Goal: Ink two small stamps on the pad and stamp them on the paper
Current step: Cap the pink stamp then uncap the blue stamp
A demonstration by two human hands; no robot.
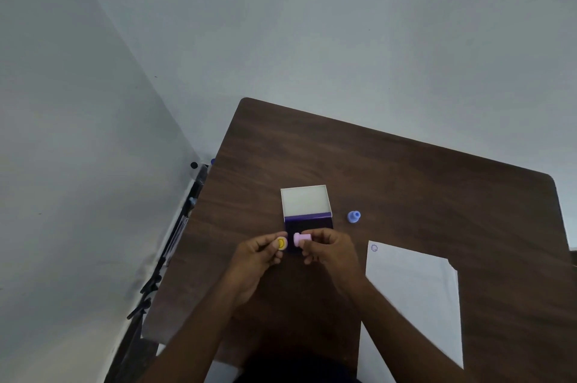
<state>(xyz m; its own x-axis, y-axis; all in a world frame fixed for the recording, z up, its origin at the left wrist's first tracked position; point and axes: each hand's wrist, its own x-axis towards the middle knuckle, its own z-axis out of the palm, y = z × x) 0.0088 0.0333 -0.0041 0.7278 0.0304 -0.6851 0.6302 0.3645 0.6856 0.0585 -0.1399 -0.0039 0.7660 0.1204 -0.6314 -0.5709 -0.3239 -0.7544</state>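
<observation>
just below the middle of the frame, the left hand (259, 253) pinches a small yellow piece (281, 243), probably a cap or a stamp face turned toward the camera, while the right hand (327, 246) pinches a pink stamp (301, 239) lying on its side, both held over the near edge of the open ink pad (309, 221), whose pale lid stands up behind the dark purple ink. a blue stamp (353, 216) stands on the table (437, 195) just right of the pad, and the paper (415, 295) lies at lower right with one faint blue print (374, 248) at its top left corner. judging from this, the pink stamp is next: turn its face straight down, press it flat on the ink without rocking, then set it squarely on bare paper beside the existing print and lift vertically to avoid smearing.
</observation>
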